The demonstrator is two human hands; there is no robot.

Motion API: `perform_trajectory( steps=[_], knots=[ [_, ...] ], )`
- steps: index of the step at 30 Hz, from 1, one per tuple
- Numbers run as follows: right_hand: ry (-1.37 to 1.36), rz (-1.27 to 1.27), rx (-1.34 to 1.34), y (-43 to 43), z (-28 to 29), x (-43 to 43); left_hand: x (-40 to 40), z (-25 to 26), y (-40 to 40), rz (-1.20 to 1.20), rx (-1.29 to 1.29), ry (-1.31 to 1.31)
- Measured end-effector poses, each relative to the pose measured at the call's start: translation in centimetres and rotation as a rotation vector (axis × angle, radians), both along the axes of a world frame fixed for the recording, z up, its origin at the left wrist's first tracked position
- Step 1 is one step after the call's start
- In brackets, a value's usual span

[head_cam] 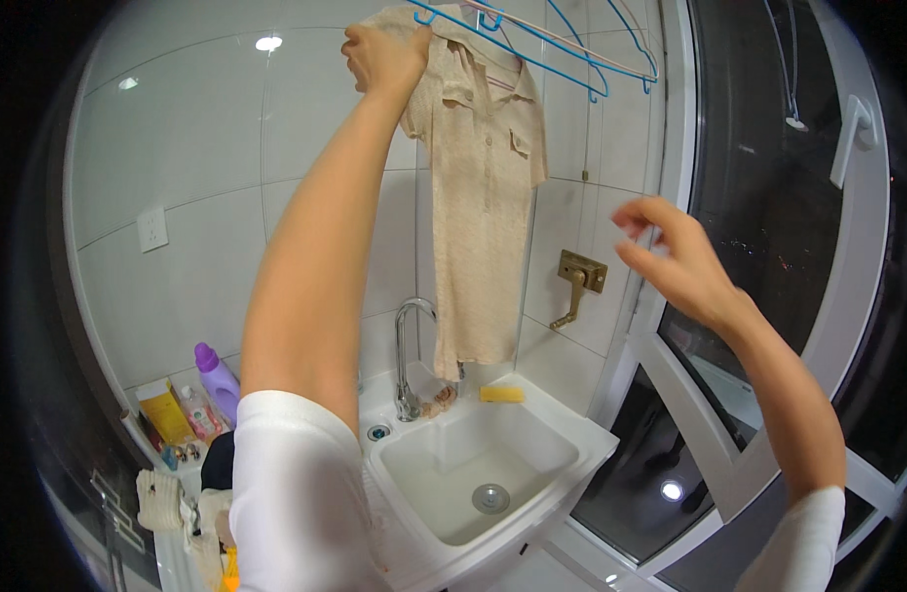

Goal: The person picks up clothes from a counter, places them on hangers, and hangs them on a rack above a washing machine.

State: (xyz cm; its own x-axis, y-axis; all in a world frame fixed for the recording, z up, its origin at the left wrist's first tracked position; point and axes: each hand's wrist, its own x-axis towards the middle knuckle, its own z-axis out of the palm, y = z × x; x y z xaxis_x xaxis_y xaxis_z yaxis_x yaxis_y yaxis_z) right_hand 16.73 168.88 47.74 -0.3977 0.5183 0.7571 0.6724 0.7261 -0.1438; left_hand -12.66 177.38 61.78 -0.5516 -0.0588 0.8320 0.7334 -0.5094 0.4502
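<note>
A beige short-sleeved shirt dress with a buttoned placket and chest-pocket flaps hangs above the sink. My left hand is raised at its shoulder on the left, with curled fingers on the fabric; the fingertips are partly hidden. Blue plastic hangers with small hooks hang over the collar, and a pale pink hanger shows among them. Off to the right, my right hand is held in the air between the garment and the window. Slightly blurred, it has its fingers bent and apart around nothing.
Below is a white sink with a chrome faucet and a yellow bar on its rim. A brass hand crank juts from the tiled wall. A purple detergent bottle stands left. The framed glass window borders the right.
</note>
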Motion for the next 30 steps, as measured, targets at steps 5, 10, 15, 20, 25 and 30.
perform_trajectory(
  steps=[5, 10, 15, 20, 25, 30],
  knots=[
    [0.155, 0.25, -0.067, 11.3, 5.2, -9.1, -6.0, 3.5, 1.9, 0.307, 0.03, 0.256],
    [0.566, 0.625, -0.174, 16.2, 11.2, -14.7, -7.6, 2.8, 0.5, 0.186, -0.046, 0.245],
    [0.587, 0.611, -0.131, 18.4, 13.2, -19.8, -8.6, -2.4, -3.1, -0.103, 0.016, 0.293],
    [0.41, 0.629, -0.128, 19.6, 14.0, -23.0, -8.7, -7.5, -6.4, -0.202, 0.098, 0.314],
    [0.301, 0.36, 0.323, 23.1, 14.7, -23.8, -12.9, -8.7, -6.9, -0.244, 0.346, 0.085],
    [0.381, 0.313, 0.396, 20.9, 13.3, -21.9, -13.2, -9.8, -6.7, -0.741, 0.279, -0.168]
  ],
)
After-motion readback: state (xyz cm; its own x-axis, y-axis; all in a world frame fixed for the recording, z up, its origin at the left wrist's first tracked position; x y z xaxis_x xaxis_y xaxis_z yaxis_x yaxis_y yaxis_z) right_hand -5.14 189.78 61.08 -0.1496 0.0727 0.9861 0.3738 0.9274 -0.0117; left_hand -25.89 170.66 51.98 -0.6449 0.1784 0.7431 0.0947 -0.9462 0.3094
